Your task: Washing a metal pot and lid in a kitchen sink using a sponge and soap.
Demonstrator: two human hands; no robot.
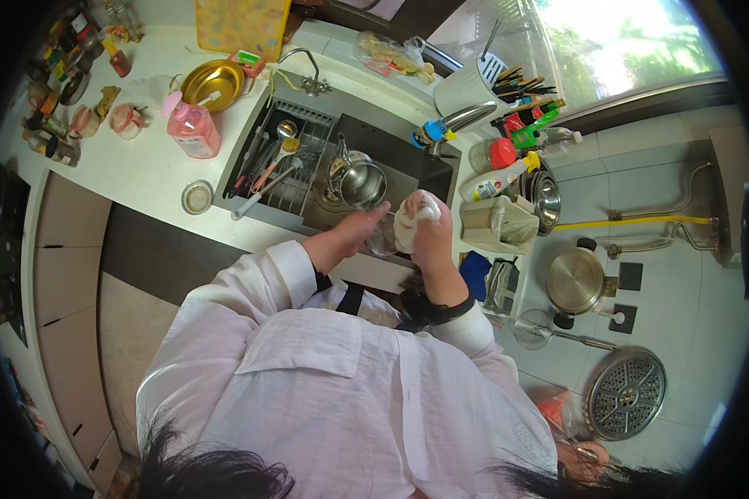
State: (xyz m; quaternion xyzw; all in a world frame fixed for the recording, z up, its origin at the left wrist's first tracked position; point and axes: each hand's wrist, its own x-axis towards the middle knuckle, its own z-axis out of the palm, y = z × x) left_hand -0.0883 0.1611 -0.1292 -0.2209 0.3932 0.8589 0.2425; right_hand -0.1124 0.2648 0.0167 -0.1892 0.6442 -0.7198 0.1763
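Over the near edge of the sink [406, 176], my left hand [357, 229] is at a clear, glass-like vessel [382, 238], its fingers stretched towards the right. My right hand [429, 226] is closed on a white, foamy cloth or sponge [407, 226] against the vessel's right side. How firmly my left hand grips the vessel cannot be told. A shiny metal kettle [362, 182] stands in the sink just beyond my hands. The curved faucet [468, 116] reaches over the sink's right side.
Left in the sink, a drying rack [299, 162] holds a ladle and brushes. A pink soap bottle [193, 132], a golden bowl [213, 84] and a small round lid [197, 197] are on the left counter. At right are a spray bottle [496, 181] and a plastic bin [498, 221].
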